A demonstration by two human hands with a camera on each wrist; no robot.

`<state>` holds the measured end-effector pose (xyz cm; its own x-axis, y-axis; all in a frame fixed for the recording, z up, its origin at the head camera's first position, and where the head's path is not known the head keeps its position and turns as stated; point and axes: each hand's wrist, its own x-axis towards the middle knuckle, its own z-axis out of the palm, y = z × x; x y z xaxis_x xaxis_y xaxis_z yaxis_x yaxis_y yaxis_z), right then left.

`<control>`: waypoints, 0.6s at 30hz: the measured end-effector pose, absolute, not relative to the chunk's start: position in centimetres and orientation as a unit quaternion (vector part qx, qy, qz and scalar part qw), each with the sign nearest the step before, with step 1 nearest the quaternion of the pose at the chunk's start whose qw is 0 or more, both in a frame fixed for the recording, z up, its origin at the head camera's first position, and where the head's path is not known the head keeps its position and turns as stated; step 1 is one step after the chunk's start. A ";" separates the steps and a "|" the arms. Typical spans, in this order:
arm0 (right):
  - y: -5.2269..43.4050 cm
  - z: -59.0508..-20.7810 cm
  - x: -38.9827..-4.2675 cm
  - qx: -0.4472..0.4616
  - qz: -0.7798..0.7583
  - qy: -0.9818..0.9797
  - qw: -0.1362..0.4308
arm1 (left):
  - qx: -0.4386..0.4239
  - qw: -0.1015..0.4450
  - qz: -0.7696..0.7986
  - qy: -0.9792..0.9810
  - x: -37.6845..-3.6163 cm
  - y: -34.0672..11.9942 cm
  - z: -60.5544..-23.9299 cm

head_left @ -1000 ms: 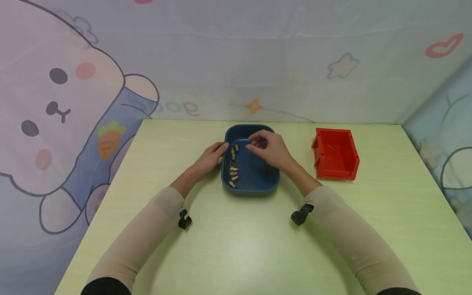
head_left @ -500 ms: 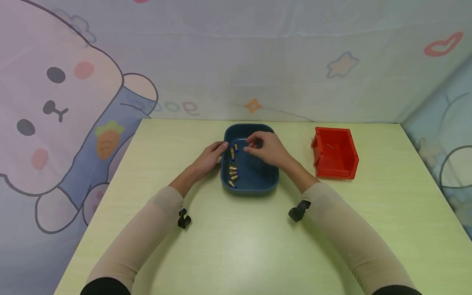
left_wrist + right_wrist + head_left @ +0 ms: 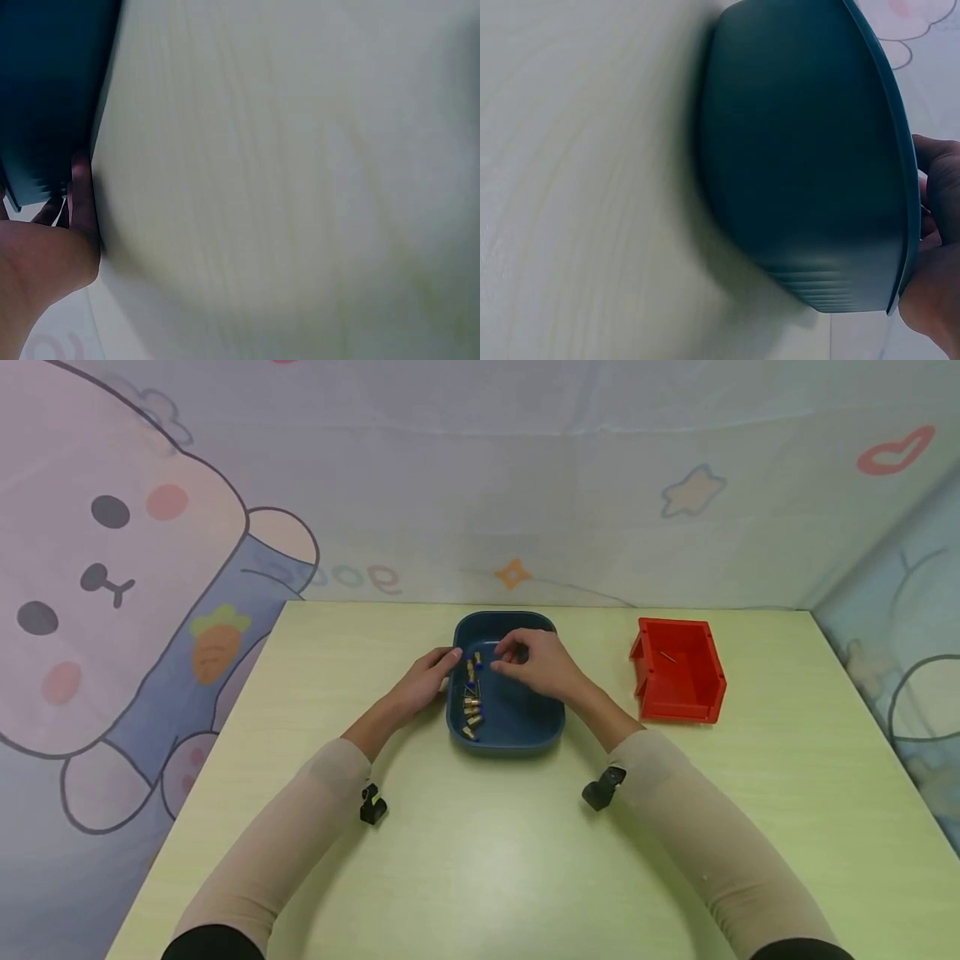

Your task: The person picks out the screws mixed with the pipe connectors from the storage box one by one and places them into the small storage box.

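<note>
A dark blue tray (image 3: 525, 714) stands on the pale green table (image 3: 480, 860). Several small brass parts with blue tips (image 3: 472, 697) lie along its left inside wall. My left hand (image 3: 447, 665) holds the tray's left rim, thumb on top and fingers against the outer wall. The left wrist view shows a finger (image 3: 79, 196) beside the tray wall (image 3: 52, 90). My right hand (image 3: 501, 662) hovers over the tray with curled fingers, its fingertips close to the brass parts. Whether it pinches anything is hidden. The right wrist view shows the tray's outside (image 3: 802, 165) and curled fingers (image 3: 939, 187) above its rim.
A red bin (image 3: 678, 693) stands to the right of the tray with a thin pin (image 3: 667, 656) inside. Black wrist cameras (image 3: 372, 806) (image 3: 603, 787) hang under both forearms. A cartoon-printed cloth (image 3: 150, 568) walls off the back and sides.
My right hand has drifted a little left over the tray, towards the brass parts. The left hand has stayed on the rim.
</note>
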<state>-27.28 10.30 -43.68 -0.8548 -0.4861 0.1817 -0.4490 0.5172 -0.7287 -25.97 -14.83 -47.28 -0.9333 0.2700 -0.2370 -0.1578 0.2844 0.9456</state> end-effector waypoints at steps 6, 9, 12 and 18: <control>10.2 -43.8 -27.2 -0.302 -0.407 0.862 0.023 | 0.036 0.175 0.593 0.785 -26.0 -14.7 -47.2; 10.1 -43.9 -27.3 -0.316 -0.397 0.861 0.029 | 0.035 0.173 0.592 0.786 -26.0 -14.8 -47.4; 9.9 -43.9 -27.4 -0.322 -0.388 0.863 0.031 | 0.037 0.173 0.593 0.785 -26.0 -14.9 -47.4; 9.1 -43.8 -27.5 -0.323 -0.392 0.861 0.022 | 0.038 0.174 0.594 0.784 -25.9 -14.9 -47.4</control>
<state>-27.48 9.12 -43.75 -0.7909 -0.5732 0.2141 -0.5383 0.4853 -0.6890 -25.90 -14.95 -47.36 -0.9365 0.2669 -0.2275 -0.1467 0.2912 0.9454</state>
